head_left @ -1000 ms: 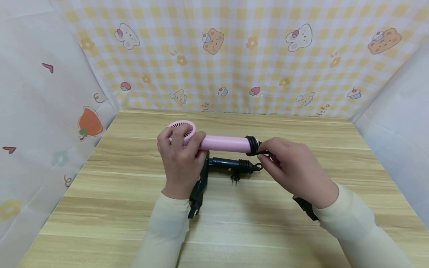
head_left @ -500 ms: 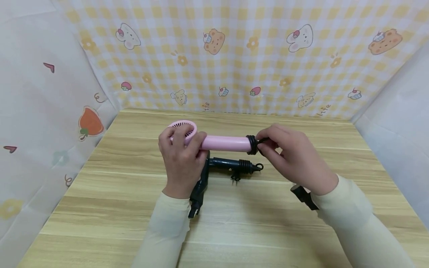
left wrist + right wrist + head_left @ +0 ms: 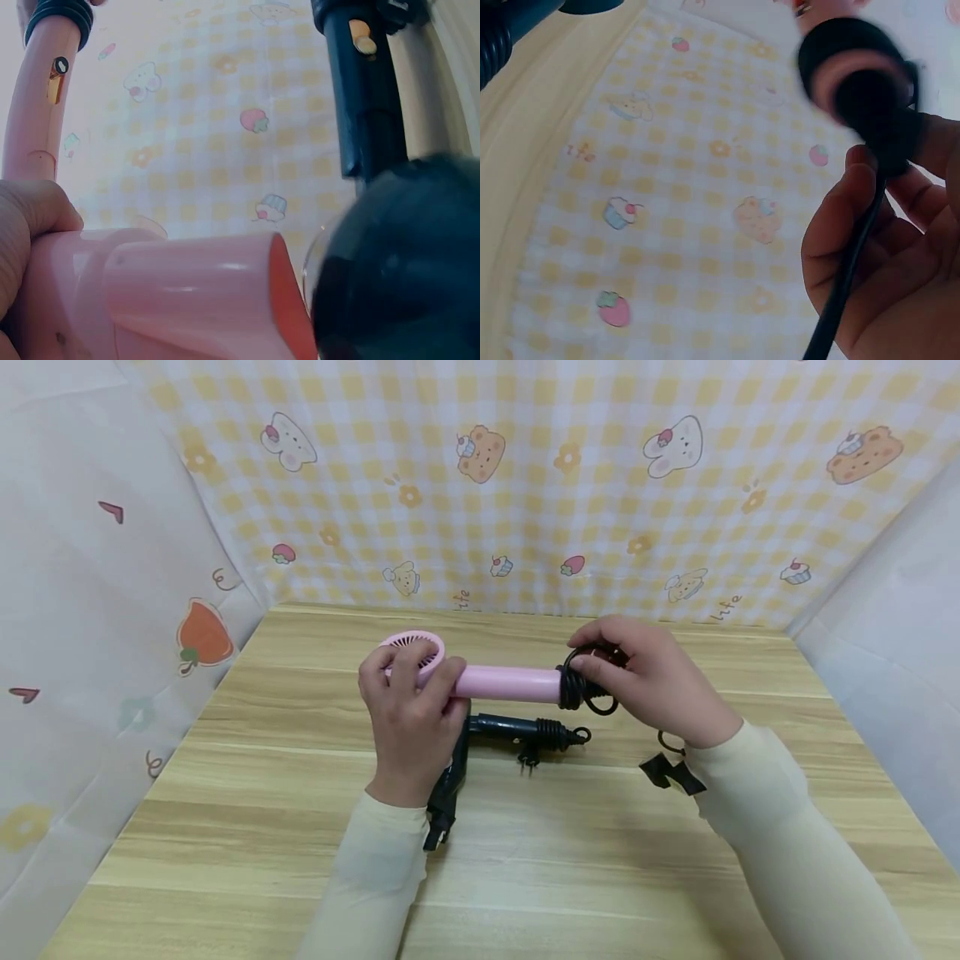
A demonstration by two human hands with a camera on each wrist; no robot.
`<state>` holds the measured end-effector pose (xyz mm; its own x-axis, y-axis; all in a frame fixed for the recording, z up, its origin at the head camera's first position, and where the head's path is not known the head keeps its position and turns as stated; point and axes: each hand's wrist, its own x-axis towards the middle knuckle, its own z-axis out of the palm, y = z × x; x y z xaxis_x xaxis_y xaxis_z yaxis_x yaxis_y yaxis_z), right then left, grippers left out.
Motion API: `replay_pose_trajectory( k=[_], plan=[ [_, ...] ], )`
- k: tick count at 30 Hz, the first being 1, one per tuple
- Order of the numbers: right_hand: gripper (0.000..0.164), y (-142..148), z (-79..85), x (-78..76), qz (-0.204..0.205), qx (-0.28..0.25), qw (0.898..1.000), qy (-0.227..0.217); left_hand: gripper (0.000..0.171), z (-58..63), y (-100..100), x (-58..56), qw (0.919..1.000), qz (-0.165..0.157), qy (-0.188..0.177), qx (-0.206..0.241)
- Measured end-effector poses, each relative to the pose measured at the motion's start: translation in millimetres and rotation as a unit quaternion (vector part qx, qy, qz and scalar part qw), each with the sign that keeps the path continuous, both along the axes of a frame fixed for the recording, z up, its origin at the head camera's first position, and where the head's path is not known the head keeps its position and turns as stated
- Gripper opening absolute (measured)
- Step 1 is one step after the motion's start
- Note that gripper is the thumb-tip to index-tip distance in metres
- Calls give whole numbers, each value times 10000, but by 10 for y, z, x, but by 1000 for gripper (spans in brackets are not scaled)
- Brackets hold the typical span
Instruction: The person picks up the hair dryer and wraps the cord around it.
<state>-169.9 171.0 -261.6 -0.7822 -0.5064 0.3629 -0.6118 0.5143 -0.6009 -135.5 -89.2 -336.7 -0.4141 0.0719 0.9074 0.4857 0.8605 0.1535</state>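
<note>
My left hand (image 3: 412, 727) grips a pink hair dryer (image 3: 510, 683) around its head, the handle pointing right. In the left wrist view, its nozzle (image 3: 187, 289) has an open mouth facing right. A black cord (image 3: 570, 689) is wound around the handle's end. There my right hand (image 3: 663, 681) pinches the cord between thumb and fingers, with a loop hanging below. The right wrist view has the cord (image 3: 844, 277) running down past the fingers. Below the pink dryer, a dark hair dryer (image 3: 502, 727) lies on the table, its head partly behind my left hand.
A two-pin plug (image 3: 528, 762) lies by the dark dryer's handle on the wood-grain table (image 3: 562, 877). Beside the right sleeve are a black angular piece (image 3: 660, 771) and a loop of cord (image 3: 670, 743). A checked cloth (image 3: 525, 510) hangs behind; white sheets flank both sides.
My right hand has risen slightly, and a larger loop of cord now shows at the handle's end. The left hand and pink hair dryer have barely moved.
</note>
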Motion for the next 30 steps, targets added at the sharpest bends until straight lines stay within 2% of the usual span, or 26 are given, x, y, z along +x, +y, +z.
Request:
replay_pose_trajectory(
  k=[4, 7, 11, 16, 20, 25, 27, 30],
  plan=[
    [14, 35, -73, -122, -214, -263, 9959, -834, 13, 29, 26, 13, 9999, -40, 91, 38],
    [16, 59, -151, -194, -217, -367, 9927, -1129, 13, 49, 35, 29, 9999, 12, 124, -15],
    [18, 77, -230, -264, -2, -410, 9922, -1178, 12, 67, 33, 44, 9999, 37, 140, -42],
    [17, 68, -278, -293, 73, -489, 9897, -1341, 13, 94, 28, 46, 9997, -66, 237, 64],
    [17, 30, -352, -264, 145, -511, 9874, -1490, 13, 112, 25, 52, 9992, -96, 348, 167],
    [13, -53, -513, -207, 338, -407, 9923, -1118, 11, 113, 1, 47, 9993, 47, 300, 199],
    [17, -86, -557, -171, 270, -312, 9939, -1022, 11, 114, -11, 46, 9994, 122, 237, 211],
    [14, -123, -587, -102, 62, -242, 9932, -1141, 11, 118, -22, 51, 9994, 215, 158, 228]
  ],
)
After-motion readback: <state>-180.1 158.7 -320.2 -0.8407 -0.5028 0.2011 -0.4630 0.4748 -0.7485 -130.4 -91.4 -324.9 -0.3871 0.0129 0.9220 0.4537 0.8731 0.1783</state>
